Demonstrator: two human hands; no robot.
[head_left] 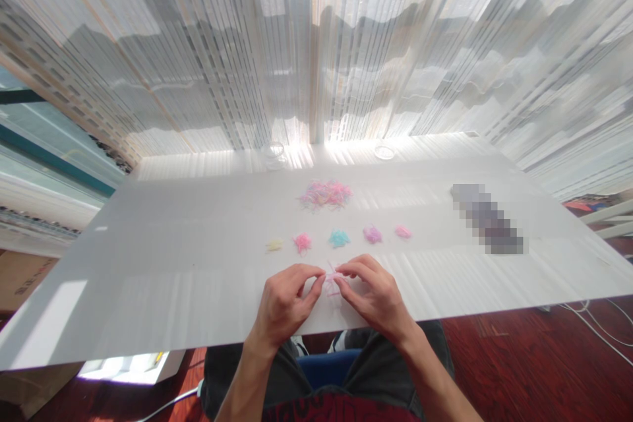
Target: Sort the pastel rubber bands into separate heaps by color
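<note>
My left hand (pixel 288 299) and my right hand (pixel 373 293) meet over the front of the table, thumb and forefinger pinched on each. Between the fingertips is a small tangle of thin pale-pink bands (pixel 331 283), with loose ends sticking out. Just beyond my hands, small piles stand in a row: yellow bands (pixel 273 245), hot-pink bands (pixel 302 242), turquoise bands (pixel 339 238), purple bands (pixel 372 234) and light-pink bands (pixel 403 231). Farther back lies a larger heap of mixed-colour bands (pixel 326 194).
The white table (pixel 163 244) runs up to sheer striped curtains (pixel 316 46). Near its back edge are a clear round container (pixel 275 150) and a round clear lid (pixel 384 153). A blurred-out object (pixel 489 219) lies at the right. White cables (pixel 596 326) trail on the floor.
</note>
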